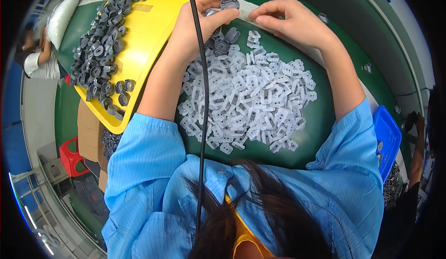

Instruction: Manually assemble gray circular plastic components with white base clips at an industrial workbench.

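Observation:
My left hand [200, 19] holds a small round grey plastic part [229, 2] between thumb and fingertips at the far edge of the green table [320, 119]. My right hand [292, 19] rests just to its right, fingers pinched together; whether it holds something I cannot tell. Below both hands lies a wide heap of several small clear plastic clips [246, 101]. A few grey parts [223, 43] sit at the heap's far end, under my left hand.
A yellow tray [153, 31] on the left holds several grey parts [100, 50]. A black cable [202, 96] hangs down the middle. A blue bin [385, 138] stands at right, a red stool [72, 157] and cardboard boxes at lower left. Another person [39, 59] sits far left.

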`<state>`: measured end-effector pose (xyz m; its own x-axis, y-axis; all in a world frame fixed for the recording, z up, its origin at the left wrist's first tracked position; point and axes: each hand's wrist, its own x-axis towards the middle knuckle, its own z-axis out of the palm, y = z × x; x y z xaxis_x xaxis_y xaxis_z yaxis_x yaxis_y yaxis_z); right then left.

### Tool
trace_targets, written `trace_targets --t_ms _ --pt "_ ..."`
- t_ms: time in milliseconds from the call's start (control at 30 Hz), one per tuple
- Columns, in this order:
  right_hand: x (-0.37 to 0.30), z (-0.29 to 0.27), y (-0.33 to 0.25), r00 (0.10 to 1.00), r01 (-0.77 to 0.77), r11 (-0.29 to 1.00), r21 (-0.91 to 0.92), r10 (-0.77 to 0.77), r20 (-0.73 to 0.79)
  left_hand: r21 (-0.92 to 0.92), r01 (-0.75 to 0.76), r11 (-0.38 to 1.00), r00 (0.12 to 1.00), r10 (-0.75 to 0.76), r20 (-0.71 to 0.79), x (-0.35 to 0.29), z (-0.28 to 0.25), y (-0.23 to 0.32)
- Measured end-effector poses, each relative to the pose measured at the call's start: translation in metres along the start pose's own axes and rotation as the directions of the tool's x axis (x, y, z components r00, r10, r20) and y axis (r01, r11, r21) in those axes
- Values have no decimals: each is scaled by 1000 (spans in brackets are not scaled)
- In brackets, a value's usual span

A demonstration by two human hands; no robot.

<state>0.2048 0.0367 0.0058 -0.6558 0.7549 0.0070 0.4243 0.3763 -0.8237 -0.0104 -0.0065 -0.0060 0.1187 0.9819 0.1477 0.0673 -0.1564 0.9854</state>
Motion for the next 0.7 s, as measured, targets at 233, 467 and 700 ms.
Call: trace_targets --t_ms 233,467,700 --pt "-5 6 -23 993 79 981 -177 -93 -70 58 -31 998 999 33 -25 -1 1 3" --pt "3 12 -24 970 -28 845 534 152 -189 426 -160 891 969 225 -107 -3 11 0" --pt "3 21 -23 878 91 990 110 -28 -478 523 -275 807 918 382 -108 -5 23 5"
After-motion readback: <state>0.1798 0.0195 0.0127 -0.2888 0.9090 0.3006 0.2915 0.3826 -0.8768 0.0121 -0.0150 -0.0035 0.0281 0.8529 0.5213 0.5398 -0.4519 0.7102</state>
